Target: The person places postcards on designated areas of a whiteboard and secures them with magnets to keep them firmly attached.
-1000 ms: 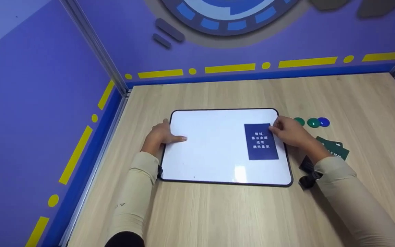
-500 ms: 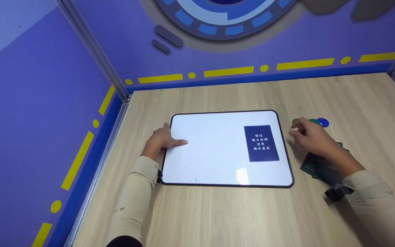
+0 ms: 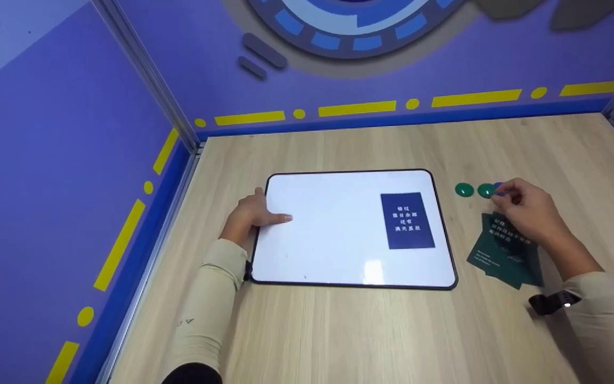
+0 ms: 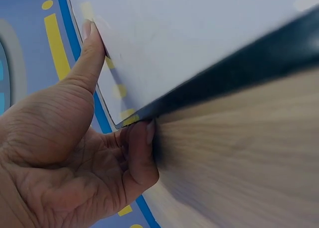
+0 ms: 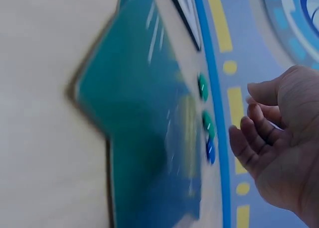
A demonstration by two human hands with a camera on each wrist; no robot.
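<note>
The blue disc (image 5: 211,151) sits on the table (image 3: 371,330) to the right of the whiteboard (image 3: 333,229), close against one green disc (image 3: 486,190), with another green disc (image 3: 464,190) just to the left. From where I stand, the right hand (image 3: 533,210) is at the blue one, fingers loosely bent and thumb near the forefinger; nothing shows in its grasp, and I can't tell whether a fingertip touches the disc. Done well, I'd say, this reach wants thumb and finger brought low to opposite sides of the rim, taking the disc alone without nudging its green neighbour or dragging the wrist over the green cards (image 3: 504,250) beneath. The left hand (image 3: 251,210) grips the board's left edge, thumb flat on top and fingers curled below the rim; a light, steady hold should be enough. The discs look like glossy, domed plastic. The cards are thin and rectangular, the green ones fanned with a sheen, the dark blue card (image 3: 408,221) flat on the board's slick white face. Black trim rounds its corners; pale wood grain surrounds it.
</note>
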